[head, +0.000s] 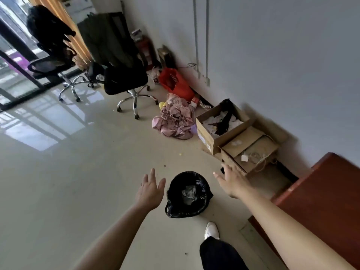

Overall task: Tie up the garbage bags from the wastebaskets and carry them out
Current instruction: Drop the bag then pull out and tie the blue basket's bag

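Observation:
A round wastebasket lined with a black garbage bag [187, 194] stands on the pale floor in front of me; the bag's edge is folded over the rim and crumpled clear trash lies inside. My left hand [150, 189] hovers just left of the basket, fingers spread, holding nothing. Right of the basket and a little farther from it, my right hand [232, 181] is stretched out with its fingers apart and empty. Neither hand touches the bag.
Two open cardboard boxes [206, 133] [251, 151] sit along the white wall at right, beyond the basket. A pink cloth heap [175, 121], a red bag [175, 82] and two black office chairs [124, 75] [52, 61] stand farther back. A red-brown desk [323, 201] is at right. My white shoe [212, 229] is near the basket.

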